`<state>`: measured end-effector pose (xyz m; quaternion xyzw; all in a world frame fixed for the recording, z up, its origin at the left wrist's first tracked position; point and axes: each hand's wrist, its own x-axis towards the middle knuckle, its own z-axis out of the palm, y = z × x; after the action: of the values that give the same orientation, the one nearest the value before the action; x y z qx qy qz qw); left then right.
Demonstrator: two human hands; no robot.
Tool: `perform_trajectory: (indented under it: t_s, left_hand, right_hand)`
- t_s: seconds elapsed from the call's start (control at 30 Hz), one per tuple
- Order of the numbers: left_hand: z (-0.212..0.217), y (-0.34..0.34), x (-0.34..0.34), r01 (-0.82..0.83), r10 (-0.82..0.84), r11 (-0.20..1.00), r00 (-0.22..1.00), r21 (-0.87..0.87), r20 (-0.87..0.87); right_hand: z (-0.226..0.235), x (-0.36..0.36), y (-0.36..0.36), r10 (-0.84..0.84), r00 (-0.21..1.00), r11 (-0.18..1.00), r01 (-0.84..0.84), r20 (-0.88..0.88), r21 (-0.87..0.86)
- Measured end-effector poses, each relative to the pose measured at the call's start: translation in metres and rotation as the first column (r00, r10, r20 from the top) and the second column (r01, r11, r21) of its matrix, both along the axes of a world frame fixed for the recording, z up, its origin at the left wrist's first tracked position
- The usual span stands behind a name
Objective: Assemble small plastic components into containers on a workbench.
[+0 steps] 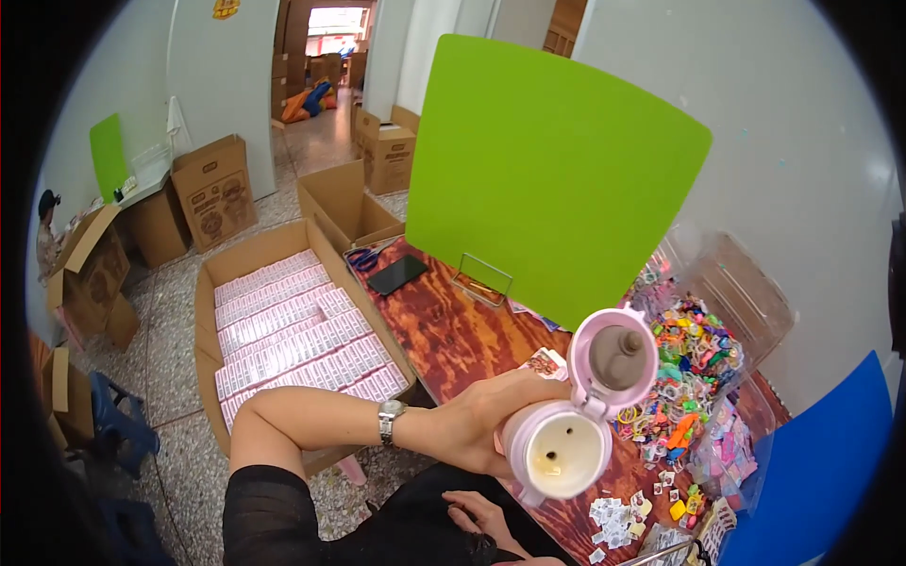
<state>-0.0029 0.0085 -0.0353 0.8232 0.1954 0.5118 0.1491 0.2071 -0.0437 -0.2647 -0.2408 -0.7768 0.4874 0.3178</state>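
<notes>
A pink drink bottle [564, 457] is raised over the table's near edge, with my left hand [479, 417] wrapped around its side. Its round flip lid [618, 354] stands up on the hinge, and small holes show in the white top. A silver watch [388, 421] circles my left wrist. My right hand [483, 517] lies on the black clothing at my lap with its fingers loosely apart, holding nothing. Small printed pieces [618, 522] lie on the table to the right of the bottle.
A carton [205, 349] of pink-white boxes stands left of the patterned table [425, 330]. A phone [396, 274] and scissors [363, 258] lie near a tall green board [557, 170]. Colourful trinkets [694, 344] heap at right, beside a blue board [821, 472].
</notes>
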Motion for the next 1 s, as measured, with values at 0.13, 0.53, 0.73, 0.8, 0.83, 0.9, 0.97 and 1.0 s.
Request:
perform_trajectory:
  t_s: [0.13,0.53,0.73,0.8,0.83,0.9,0.97,1.0]
  left_hand:
    - [-0.043,0.009,-0.021,-0.185,0.18,0.941,0.983,-0.282,-0.044]
    - [-0.14,0.105,-0.141,-0.451,0.559,0.712,0.828,-0.538,0.046]
    - [-0.18,0.138,-0.191,-0.532,0.667,0.631,0.744,-0.565,0.046]
    - [-0.194,0.148,-0.206,-0.565,0.707,0.588,0.706,-0.579,0.028]
    - [-0.201,0.152,-0.214,-0.57,0.713,0.587,0.7,-0.575,0.035]
    - [-0.207,0.163,-0.221,-0.572,0.705,0.606,0.708,-0.553,0.04]
    - [-0.217,0.172,-0.235,-0.613,0.722,0.61,0.691,-0.502,0.033]
    - [-0.226,0.174,-0.247,-0.639,0.734,0.601,0.679,-0.481,0.016]
  right_hand:
    - [0.004,-0.002,0.001,0.028,0.996,1.0,-0.027,0.089,-0.015]
    - [-0.003,-0.01,0.011,0.024,0.992,0.997,-0.014,0.122,-0.082]
    - [-0.001,-0.016,0.015,0.024,0.989,0.994,-0.009,0.145,-0.109]
    - [-0.001,-0.017,0.018,0.049,0.985,0.993,-0.03,0.167,-0.117]
    - [-0.003,-0.018,0.02,0.046,0.985,0.992,-0.025,0.169,-0.123]
    - [-0.007,-0.017,0.023,0.041,0.983,0.993,-0.021,0.179,-0.116]
    - [-0.009,-0.02,0.026,0.031,0.987,0.994,-0.014,0.157,-0.106]
    - [-0.009,-0.022,0.026,0.042,0.99,0.996,-0.031,0.132,-0.084]
